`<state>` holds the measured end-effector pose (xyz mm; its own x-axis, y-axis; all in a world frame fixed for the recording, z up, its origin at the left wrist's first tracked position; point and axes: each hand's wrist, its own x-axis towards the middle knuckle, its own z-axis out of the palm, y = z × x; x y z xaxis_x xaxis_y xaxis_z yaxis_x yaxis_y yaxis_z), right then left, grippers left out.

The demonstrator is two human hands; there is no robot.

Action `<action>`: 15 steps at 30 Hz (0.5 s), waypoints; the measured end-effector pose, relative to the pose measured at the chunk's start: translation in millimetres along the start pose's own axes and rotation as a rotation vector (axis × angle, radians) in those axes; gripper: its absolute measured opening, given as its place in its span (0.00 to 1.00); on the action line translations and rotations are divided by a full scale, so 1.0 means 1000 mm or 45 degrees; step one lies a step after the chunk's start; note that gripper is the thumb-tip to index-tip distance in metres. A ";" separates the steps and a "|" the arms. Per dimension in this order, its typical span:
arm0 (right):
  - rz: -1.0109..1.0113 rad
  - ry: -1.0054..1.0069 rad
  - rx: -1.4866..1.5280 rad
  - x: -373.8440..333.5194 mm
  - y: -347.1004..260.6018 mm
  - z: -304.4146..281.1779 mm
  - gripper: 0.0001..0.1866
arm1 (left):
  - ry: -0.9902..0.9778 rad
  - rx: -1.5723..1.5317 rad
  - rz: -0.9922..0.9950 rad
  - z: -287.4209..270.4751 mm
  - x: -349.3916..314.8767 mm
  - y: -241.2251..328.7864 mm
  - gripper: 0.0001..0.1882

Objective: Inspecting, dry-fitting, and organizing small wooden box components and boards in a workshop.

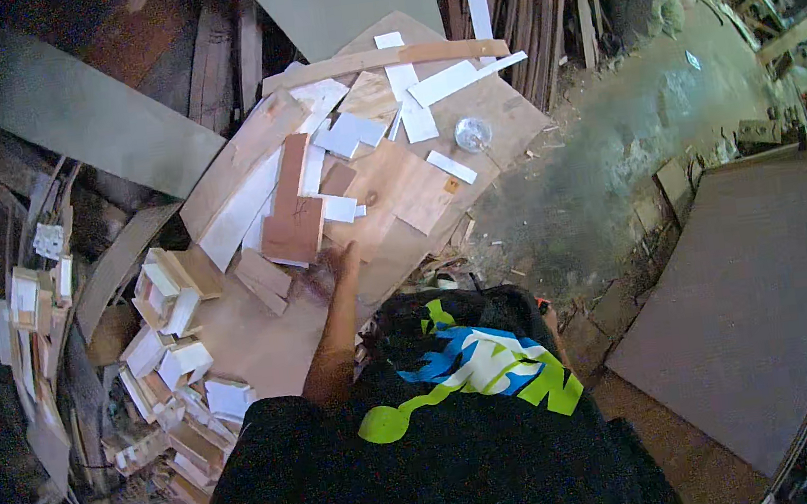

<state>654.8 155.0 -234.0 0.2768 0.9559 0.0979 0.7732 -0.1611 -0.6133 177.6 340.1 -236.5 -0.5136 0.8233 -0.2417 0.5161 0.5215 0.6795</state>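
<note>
My left hand is low over the plywood tabletop, by the near end of a reddish-brown board. Its thumb stands apart from the other fingers, which look dim and blurred; I see nothing held in it. Just beyond lie a small brown block and a white piece. At the right side of my black shirt, only a sliver of my right hand shows. A small orange-red and black object is against it; the shirt hides its fingers.
White and bare wood offcuts cover the far tabletop, beside a clear round container. Small box-like wooden pieces are heaped at the left. A large brown sheet lies at the right. Long boards stand behind; scraps litter the floor.
</note>
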 end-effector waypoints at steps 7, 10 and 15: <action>0.538 -0.537 -0.043 0.006 0.087 0.025 0.17 | -0.513 -0.010 -0.526 -0.039 -0.040 0.093 0.27; 0.761 -0.510 0.101 0.007 0.070 0.027 0.15 | -0.083 -0.674 -0.678 -0.015 -0.041 0.096 0.23; 0.667 -0.386 0.255 0.002 0.060 0.018 0.15 | -0.037 -1.026 -0.507 -0.022 -0.054 0.110 0.18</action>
<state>691.6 151.8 -284.9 0.3933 0.7944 -0.4629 0.4493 -0.6053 -0.6571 246.6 348.0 -133.6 -0.5285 0.6260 -0.5734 -0.3394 0.4633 0.8186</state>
